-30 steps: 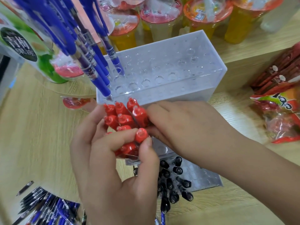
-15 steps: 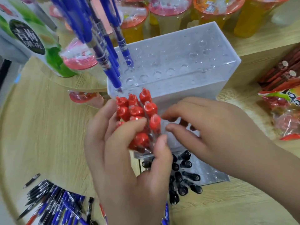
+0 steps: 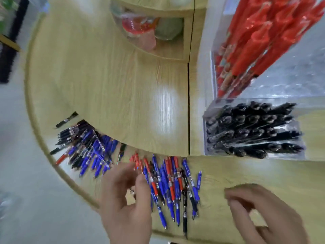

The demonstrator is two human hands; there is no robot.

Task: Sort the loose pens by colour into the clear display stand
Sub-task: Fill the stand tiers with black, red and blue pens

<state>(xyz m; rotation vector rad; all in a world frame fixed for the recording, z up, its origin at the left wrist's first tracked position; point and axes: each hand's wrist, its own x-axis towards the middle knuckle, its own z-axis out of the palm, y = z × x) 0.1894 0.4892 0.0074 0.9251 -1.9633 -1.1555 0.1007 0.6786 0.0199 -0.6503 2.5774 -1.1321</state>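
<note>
The clear display stand (image 3: 209,110) stands at the right. Red pens (image 3: 255,41) fill its upper tier and black pens (image 3: 251,131) its lower tier. A mixed heap of loose blue, red and black pens (image 3: 168,184) lies on the lower wooden shelf, near me. A second heap of mostly blue and black pens (image 3: 88,148) lies to its left. My left hand (image 3: 126,201) reaches into the left edge of the near heap, thumb and fingers apart, touching pens. My right hand (image 3: 260,213) hovers over bare wood to the right of the heap, fingers loosely curled, holding nothing. The image is motion-blurred.
The round wooden table's rim (image 3: 52,162) curves along the left, with grey floor beyond it. An upper wooden tier (image 3: 109,81) overhangs the pens. A shelf nook holds a red-topped cup (image 3: 140,30) at the top.
The view has swung down and left, from the stand to the loose pens. My left hand no longer holds the red bundle; red pens now stand in the stand. Both hands have dropped to the heap.
</note>
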